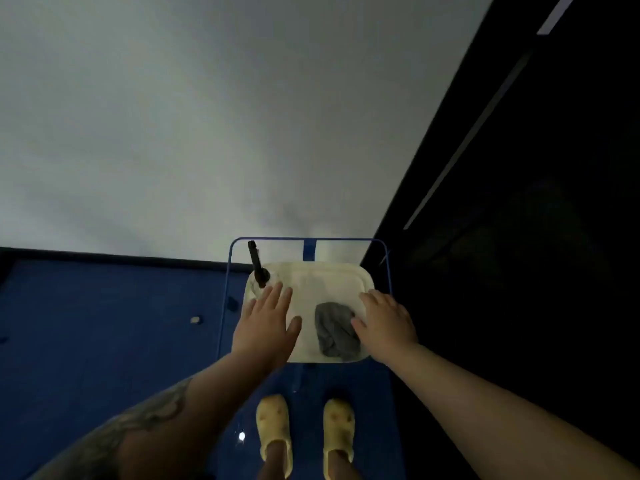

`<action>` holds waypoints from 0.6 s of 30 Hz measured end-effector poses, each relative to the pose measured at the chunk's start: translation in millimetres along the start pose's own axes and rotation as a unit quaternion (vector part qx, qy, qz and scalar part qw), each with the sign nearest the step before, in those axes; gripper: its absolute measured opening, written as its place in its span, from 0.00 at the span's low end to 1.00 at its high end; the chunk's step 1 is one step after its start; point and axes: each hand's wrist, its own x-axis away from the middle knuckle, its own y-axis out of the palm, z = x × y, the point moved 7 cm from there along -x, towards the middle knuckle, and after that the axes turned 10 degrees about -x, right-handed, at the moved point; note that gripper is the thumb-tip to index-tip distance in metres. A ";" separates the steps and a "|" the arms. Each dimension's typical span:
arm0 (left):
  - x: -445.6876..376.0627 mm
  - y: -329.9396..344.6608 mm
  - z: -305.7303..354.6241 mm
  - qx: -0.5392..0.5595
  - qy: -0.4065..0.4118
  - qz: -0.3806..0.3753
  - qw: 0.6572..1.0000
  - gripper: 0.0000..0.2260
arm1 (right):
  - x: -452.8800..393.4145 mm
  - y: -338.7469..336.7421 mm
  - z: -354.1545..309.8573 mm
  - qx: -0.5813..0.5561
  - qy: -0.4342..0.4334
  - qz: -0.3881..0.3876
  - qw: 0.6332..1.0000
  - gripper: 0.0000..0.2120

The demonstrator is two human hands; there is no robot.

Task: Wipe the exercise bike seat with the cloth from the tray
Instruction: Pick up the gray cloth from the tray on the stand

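Left hand point(266, 323) flat and spread over the cream tray point(332, 275); right hand point(384, 322) open-fingered, thumb touching the grey cloth point(334, 332)

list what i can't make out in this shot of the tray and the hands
Head view only:
- Exercise bike seat: not in frame at all.
- Right side of the room: too dark to read.
- Tray's left part: covered by the left hand.
- Cloth's right edge: hidden under the right hand; whether it is gripped is unclear.
- Black-topped object on the tray: too blurred to identify.
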 end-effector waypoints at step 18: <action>-13.9 124.2 -18.5 0.097 -0.046 -0.053 0.993 0.26 | -49.5 125.9 24.7 -0.023 0.089 0.004 0.996 0.18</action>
